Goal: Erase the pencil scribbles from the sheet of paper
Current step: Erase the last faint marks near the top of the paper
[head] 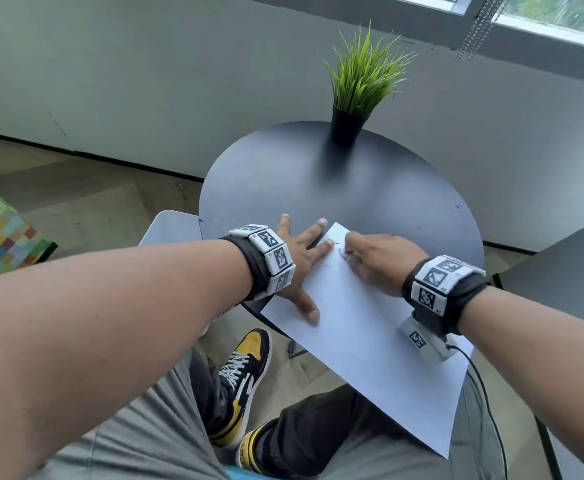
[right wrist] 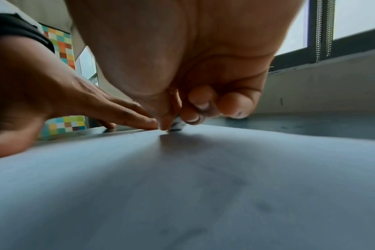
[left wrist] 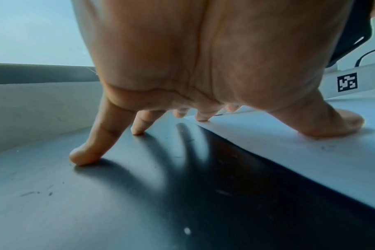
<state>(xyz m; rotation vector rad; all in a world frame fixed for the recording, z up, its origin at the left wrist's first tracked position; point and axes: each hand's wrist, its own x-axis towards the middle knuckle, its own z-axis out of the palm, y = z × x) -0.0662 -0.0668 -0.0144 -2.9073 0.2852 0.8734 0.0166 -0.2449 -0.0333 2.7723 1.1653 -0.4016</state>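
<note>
Round dark table [head: 283, 181] by a grey wall, potted grass [head: 356, 98] at its far edge, sheet of paper [head: 363, 341] overhanging the near edge, left hand [head: 301, 265] splayed flat pinning its left side, right hand [head: 377, 261] curled, pinching a small eraser [right wrist: 177, 124] onto faint scribbles [head: 339, 251] near the far corner.

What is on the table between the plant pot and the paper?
Nothing. In the head view only bare dark table lies between the plant pot and the sheet of paper.

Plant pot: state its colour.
The plant pot is black, clearest in the head view.
</note>
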